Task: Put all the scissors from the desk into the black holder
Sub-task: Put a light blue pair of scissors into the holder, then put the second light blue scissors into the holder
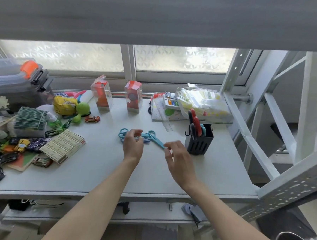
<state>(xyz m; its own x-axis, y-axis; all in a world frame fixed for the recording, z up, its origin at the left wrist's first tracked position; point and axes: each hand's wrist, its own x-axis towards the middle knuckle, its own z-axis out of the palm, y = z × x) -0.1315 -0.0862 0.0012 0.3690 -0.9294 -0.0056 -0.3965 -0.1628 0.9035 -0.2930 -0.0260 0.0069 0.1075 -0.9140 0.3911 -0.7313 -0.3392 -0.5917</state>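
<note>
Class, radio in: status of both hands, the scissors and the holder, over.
Left hand open over blue scissors on the desk. Right hand open at the blade tip. Black holder already holds scissors. Path clear.

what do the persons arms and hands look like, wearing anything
Both arms are bare along all that shows: no sleeves come into the picture. The left hand and right hand wear no gloves, and no rings, watch or bracelet show on the fingers or wrists. The forearms are slim and unmarked: no tattoos, bandages or writing can be made out.
</note>
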